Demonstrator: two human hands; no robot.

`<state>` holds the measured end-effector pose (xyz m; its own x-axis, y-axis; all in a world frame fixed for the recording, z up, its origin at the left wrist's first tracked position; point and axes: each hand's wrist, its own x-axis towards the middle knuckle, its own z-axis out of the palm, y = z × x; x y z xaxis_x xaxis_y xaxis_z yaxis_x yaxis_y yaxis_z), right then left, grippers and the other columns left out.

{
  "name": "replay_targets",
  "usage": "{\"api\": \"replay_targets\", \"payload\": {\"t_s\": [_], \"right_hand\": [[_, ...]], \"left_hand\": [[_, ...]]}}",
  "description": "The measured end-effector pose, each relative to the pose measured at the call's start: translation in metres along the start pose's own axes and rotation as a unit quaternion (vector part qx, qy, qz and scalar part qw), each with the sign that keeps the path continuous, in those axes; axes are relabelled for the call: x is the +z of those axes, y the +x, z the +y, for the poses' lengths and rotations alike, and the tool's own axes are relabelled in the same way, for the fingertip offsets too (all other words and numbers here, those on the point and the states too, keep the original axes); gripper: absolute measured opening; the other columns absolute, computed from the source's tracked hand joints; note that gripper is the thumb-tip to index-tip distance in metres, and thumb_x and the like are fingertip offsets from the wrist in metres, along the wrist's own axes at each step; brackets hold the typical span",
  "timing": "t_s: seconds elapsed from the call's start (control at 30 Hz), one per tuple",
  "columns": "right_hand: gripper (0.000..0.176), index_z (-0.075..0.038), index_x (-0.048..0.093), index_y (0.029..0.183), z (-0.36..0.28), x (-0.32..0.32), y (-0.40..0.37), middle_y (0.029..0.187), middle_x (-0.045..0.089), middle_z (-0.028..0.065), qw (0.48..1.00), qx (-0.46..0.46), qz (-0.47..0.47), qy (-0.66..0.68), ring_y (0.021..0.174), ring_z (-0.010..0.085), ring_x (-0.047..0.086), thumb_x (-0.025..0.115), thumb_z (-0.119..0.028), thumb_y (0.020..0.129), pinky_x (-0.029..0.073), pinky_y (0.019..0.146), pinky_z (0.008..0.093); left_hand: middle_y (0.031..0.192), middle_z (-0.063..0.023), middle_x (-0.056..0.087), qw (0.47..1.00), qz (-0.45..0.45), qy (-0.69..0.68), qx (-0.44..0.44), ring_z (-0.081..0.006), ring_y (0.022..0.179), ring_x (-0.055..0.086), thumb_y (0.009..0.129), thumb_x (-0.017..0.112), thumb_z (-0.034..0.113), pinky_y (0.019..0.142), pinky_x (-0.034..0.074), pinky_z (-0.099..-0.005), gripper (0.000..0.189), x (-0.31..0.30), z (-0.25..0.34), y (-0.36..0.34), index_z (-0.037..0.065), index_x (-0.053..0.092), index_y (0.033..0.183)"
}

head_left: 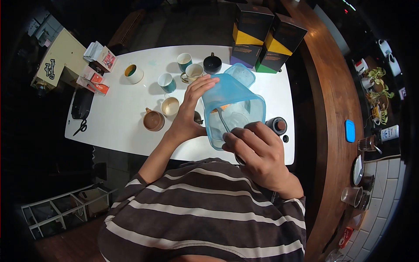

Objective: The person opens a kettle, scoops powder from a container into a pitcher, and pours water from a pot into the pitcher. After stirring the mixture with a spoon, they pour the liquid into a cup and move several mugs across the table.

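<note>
A translucent blue plastic container (229,87) is tipped with its mouth toward me above the white table. My left hand (188,109) grips its side, fingers over the upper wall and thumb below. In my right hand (259,150) is a metal spoon (221,117), its handle running from my closed fingers into the container. Something orange (219,108) shows at the spoon's far end, partly hidden. Left of the container are a cream mug (170,106) and a brown mug (153,120). Behind it lies another blue translucent piece (242,75).
Several more cups stand farther back, among them a black mug (212,64) and a teal-and-white cup (166,83). Black boxes (253,26) are stacked at the back right. A dark bottle (277,125) stands right of the container. Scissors (80,127) lie at the left edge.
</note>
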<state>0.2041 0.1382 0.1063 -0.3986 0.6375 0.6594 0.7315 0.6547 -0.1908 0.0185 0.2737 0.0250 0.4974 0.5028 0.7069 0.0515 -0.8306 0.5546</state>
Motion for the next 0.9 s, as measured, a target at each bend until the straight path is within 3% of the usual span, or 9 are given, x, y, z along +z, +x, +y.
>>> {"api": "replay_targets", "payload": {"t_s": [0.27, 0.6, 0.83, 0.9], "right_hand": [[0.034, 0.0, 0.067, 0.101, -0.0003, -0.002, 0.0032, 0.091, 0.066, 0.0084, 0.999, 0.039, -0.012, 0.001, 0.076, 0.0243, 0.059, 0.08, -0.005, 0.069, 0.049, 0.064, 0.0344], [0.031, 0.001, 0.065, 0.101, 0.0002, -0.0022, -0.0008, 0.088, 0.06, 0.0079, 1.0, 0.014, -0.007, 0.024, 0.074, 0.0218, 0.059, 0.075, -0.005, 0.072, 0.05, 0.056, 0.0321], [0.032, 0.002, 0.066, 0.1, -0.0021, -0.0036, -0.0009, 0.091, 0.065, 0.0108, 0.997, 0.05, -0.023, 0.053, 0.075, 0.0251, 0.061, 0.079, -0.001, 0.071, 0.05, 0.059, 0.0352], [0.032, 0.002, 0.066, 0.1, -0.0049, -0.005, -0.0029, 0.089, 0.065, 0.01, 0.999, 0.031, 0.013, 0.024, 0.074, 0.0244, 0.06, 0.079, 0.0, 0.071, 0.05, 0.059, 0.035]], "left_hand": [[0.15, -0.0086, 0.046, 1.0, -0.006, -0.007, -0.006, -0.0333, 0.145, 0.035, 0.05, 0.098, 0.021, 0.122, 0.028, -0.0491, 0.114, 0.0005, 0.0017, -0.0012, 0.015, 0.038, 0.146], [0.15, -0.0094, 0.047, 1.0, -0.006, -0.011, 0.008, -0.0339, 0.145, 0.035, 0.049, 0.098, 0.02, 0.122, 0.028, -0.0507, 0.113, 0.0049, 0.0004, -0.001, 0.014, 0.038, 0.146], [0.149, -0.0097, 0.048, 1.0, 0.003, -0.021, 0.013, -0.0341, 0.144, 0.036, 0.05, 0.097, 0.02, 0.121, 0.029, -0.0501, 0.112, 0.0055, 0.0005, -0.0004, 0.013, 0.04, 0.145], [0.149, -0.0097, 0.049, 0.999, 0.007, -0.029, 0.011, -0.034, 0.144, 0.036, 0.05, 0.097, 0.02, 0.121, 0.029, -0.05, 0.111, 0.0055, 0.0003, -0.0008, 0.013, 0.04, 0.145]]}}
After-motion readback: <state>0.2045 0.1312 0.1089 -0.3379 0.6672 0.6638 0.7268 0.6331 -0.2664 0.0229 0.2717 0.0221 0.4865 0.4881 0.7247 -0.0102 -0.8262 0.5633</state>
